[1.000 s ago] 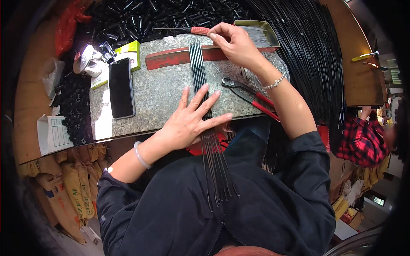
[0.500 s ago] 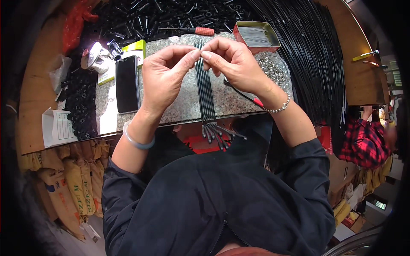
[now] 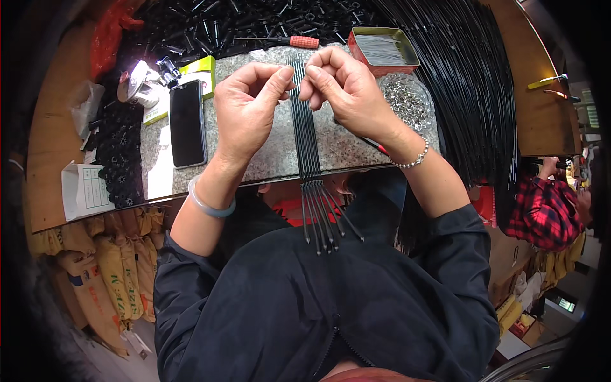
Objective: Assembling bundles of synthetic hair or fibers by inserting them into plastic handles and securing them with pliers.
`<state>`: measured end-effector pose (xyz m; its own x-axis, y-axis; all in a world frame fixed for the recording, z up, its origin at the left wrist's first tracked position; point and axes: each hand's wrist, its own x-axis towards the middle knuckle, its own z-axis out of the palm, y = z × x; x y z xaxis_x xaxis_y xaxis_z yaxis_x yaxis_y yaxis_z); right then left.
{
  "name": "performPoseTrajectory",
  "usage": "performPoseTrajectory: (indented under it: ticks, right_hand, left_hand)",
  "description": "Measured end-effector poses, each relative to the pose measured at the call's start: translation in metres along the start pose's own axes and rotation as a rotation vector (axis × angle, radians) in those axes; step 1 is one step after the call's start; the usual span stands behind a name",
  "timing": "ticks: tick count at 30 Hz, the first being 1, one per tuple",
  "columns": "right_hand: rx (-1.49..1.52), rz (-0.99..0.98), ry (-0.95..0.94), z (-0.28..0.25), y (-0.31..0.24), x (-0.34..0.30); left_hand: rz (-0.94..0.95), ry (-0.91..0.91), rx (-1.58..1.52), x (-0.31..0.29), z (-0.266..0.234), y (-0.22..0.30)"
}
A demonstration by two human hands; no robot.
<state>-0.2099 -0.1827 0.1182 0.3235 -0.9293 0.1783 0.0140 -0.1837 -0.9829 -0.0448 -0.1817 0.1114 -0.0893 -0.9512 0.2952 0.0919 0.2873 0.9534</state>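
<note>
A flat row of thin black cables [image 3: 304,137] lies across the speckled stone slab [image 3: 267,149], pointing toward me. Their tipped ends [image 3: 326,239] fan out past the bench edge over my lap. My left hand [image 3: 251,108] is just left of the row's far end, thumb pressed against the curled fingers. On the other side my right hand [image 3: 347,92] makes a similar pinch, a small gap from the left. Whatever either pinch holds is too small or hidden to make out.
Beyond the slab are a red-handled screwdriver [image 3: 304,42] and a heap of black parts [image 3: 254,16]. At the right stand a tin of thin rods [image 3: 382,48], small metal pieces [image 3: 407,102] and long black cables [image 3: 464,83]. A phone [image 3: 187,124] lies left. Another person [image 3: 546,213] sits far right.
The cable row has slid toward me, so its tipped ends hang farther over my lap and spread straighter. My hands, nearly touching before, have drawn slightly apart.
</note>
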Motion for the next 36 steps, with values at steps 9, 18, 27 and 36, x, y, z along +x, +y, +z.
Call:
performPoseTrajectory:
  ticks: [9, 18, 27, 36]
  right_hand:
    - [-0.48, -0.209, 0.159, -0.022, 0.006, 0.012]
    - [-1.135, -0.269, 0.145, -0.056, 0.05, 0.037]
    - [-0.978, -0.174, 0.043, -0.052, 0.065, 0.051]
    - [-0.908, -0.186, 0.016, -0.057, 0.074, 0.054]
  left_hand:
    - [-0.111, -0.098, 0.145, -0.013, -0.008, 0.012]
    - [0.311, -0.979, 1.055, -0.074, -0.008, -0.014]
    - [0.518, -0.915, 1.078, -0.075, 0.002, -0.04]
    - [0.503, -0.907, 1.041, -0.075, -0.005, -0.038]
